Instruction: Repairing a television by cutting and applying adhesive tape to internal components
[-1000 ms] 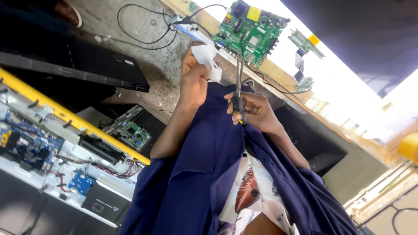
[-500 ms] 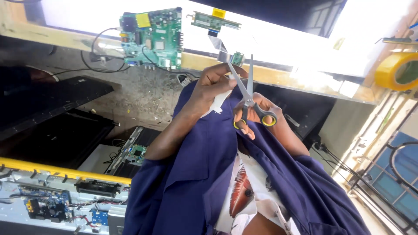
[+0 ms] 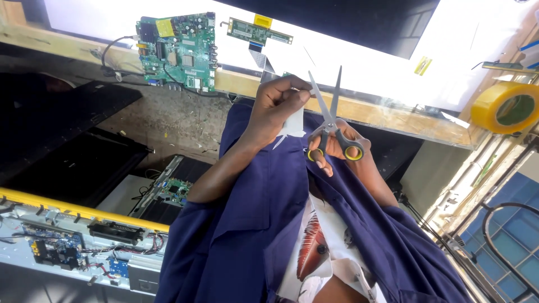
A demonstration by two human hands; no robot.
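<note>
Two hands worked above a wooden bench edge (image 3: pixel 387 115) as the right hand (image 3: pixel 337 147) gripped grey scissors (image 3: pixel 327 109) with blades parted, no cut yet begun on the white strip (image 3: pixel 293 122) pinched in the left hand (image 3: pixel 276 106), just beside the blades.

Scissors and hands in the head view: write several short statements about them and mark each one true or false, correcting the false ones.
1. The right hand holds the scissors with blades open. True.
2. The left hand is empty. False: it pinches a small white piece.
3. The scissors' finger loops are lined yellow. True.
4. The green circuit board lies under the left hand. False: it sits apart, on the wooden ledge.
5. The yellow tape roll is on the left wrist. False: it is off beside the right arm.
</note>
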